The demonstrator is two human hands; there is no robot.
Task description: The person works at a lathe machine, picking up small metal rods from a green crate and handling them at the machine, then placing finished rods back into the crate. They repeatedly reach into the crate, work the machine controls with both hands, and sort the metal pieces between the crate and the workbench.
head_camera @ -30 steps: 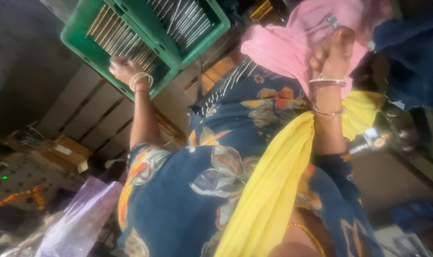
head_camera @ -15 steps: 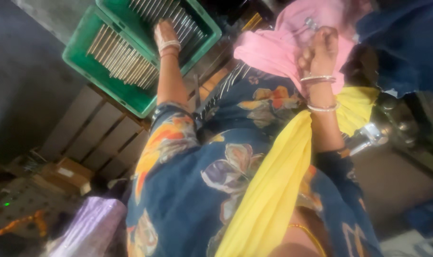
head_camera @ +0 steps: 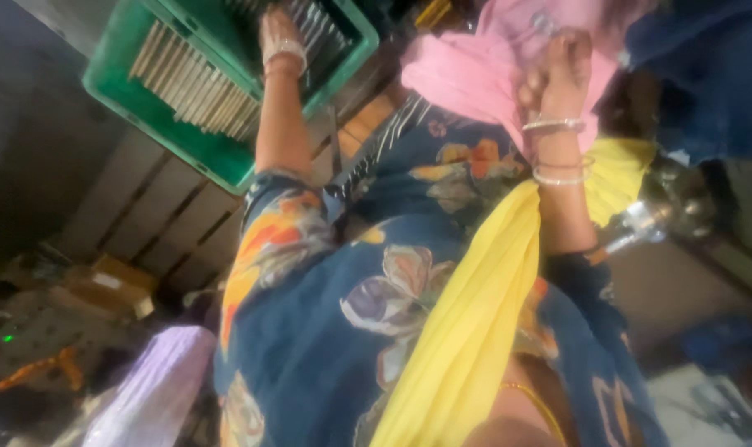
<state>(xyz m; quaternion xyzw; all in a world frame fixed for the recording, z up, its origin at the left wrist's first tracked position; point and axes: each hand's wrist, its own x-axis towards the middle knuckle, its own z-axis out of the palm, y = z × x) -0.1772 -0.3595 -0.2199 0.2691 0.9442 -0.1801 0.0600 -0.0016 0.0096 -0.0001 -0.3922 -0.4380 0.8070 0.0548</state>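
Yellow scarf [head_camera: 467,331]: nearest the camera, it ran in a broad band from 6 o'clock up toward 2 o'clock across the blue flowered clothing [head_camera: 326,331].
Right forearm: it rose from 4 o'clock to 1 o'clock, with silver bangles [head_camera: 554,149] at the wrist.
Right hand [head_camera: 558,70]: the fingers were curled and pressed into the pink cloth [head_camera: 475,74]; whether they gripped it or a small shiny piece at the top, I could not tell.
Pink cloth: soft, folded and bunched at 12 to 1 o'clock, just above the flowered clothing.
Left arm: stretched straight away toward 11 o'clock, a pale bangle at the wrist.
Left hand [head_camera: 278,29]: it reached into the green crate [head_camera: 144,99], over the rods; the fingers were cut off by the frame, so their spread was unclear.
Green crate: a plastic bin at 10 to 12 o'clock, farthest off, divided into compartments.
Metal rods [head_camera: 194,83]: thin, pale, packed side by side in the crate's near compartment.
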